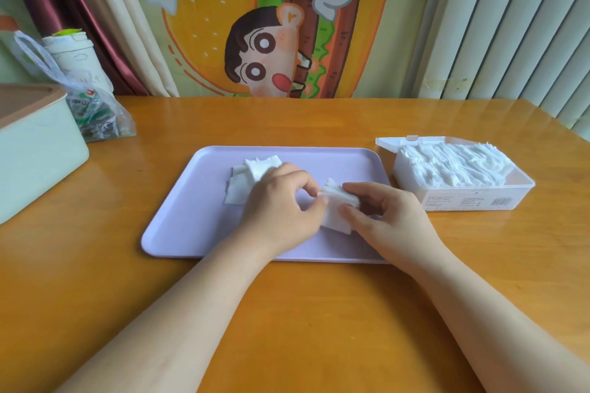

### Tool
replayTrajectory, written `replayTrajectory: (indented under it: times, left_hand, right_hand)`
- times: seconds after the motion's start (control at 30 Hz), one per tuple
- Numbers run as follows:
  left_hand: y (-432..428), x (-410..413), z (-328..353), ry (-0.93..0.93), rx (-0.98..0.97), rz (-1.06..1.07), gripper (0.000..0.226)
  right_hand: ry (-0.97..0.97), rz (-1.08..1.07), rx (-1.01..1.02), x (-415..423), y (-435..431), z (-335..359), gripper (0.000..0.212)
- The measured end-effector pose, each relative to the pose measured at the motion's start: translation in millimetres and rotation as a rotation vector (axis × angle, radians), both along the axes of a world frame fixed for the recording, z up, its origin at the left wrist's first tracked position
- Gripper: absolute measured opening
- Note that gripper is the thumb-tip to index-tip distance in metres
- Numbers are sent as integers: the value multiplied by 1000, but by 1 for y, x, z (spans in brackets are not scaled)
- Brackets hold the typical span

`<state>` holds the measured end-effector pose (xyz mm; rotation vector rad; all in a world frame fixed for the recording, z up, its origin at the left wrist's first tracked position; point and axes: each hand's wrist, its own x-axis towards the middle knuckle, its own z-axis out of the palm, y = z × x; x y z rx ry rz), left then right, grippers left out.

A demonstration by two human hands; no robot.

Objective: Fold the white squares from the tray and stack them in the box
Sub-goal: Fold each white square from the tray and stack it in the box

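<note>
Square (pixel 337 212) pinched over tray (pixel 178 220) — left hand (pixel 281 204) at its 9 o'clock edge, right hand (pixel 388 217) at 3 o'clock; box (pixel 463 201) placed at tray's 3 o'clock.

lilac rectangular plastic tray (pixel 191 217) sat centre on wooden desk (pixel 303 313) | pile of white fabric squares (pixel 252 174) lay on it, rear | clear plastic box (pixel 463 199) of folded squares (pixel 453 164) stood just right
</note>
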<state>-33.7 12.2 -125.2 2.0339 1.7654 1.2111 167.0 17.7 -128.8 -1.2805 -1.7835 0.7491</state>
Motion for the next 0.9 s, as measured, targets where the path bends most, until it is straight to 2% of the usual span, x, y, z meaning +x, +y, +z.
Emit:
replayTrajectory:
  times: [0.03, 0.07, 0.13, 0.2, 0.27, 0.33, 0.43, 0.57, 0.7, 0.83, 0.9]
  left_hand:
    - [2, -7, 1, 94, 70, 67, 13]
    - [5, -14, 1, 186, 61, 147, 21]
    - [8, -29, -1, 324, -139, 261, 39]
    - [7, -35, -3, 341, -287, 249, 46]
    - [6, -34, -5, 288, -260, 190, 40]
    - [6, -28, -5, 241, -140, 102, 29]
    - [2, -17, -3, 55, -104, -85, 9]
    - [2, -12, -4, -60, 39, -76, 5]
    - [6, -16, -6, -148, 58, -44, 24]
    - [7, -16, -4, -254, 8, -22, 51]
    - [6, -15, 0, -344, -41, -12, 57]
  right_hand:
    - [2, -18, 7, 0, 0, 0, 33]
    - [3, -35, 17, 0, 0, 0, 32]
    - [10, -68, 36, -1, -1, 0, 31]
    - [18, -100, 41, -1, 0, -1, 33]
    - [21, -124, 42, -2, 1, -2, 34]
    - [21, -149, 54, -1, 2, -3, 35]
    - [-20, -179, 77, -2, 1, -5, 39]
    - [-83, -141, 82, -3, 1, -6, 54]
    - [-207, -80, 159, -4, 0, -9, 67]
    - [-270, -45, 250, -5, 2, -13, 56]
    - [-308, -49, 283, -5, 3, -14, 49]
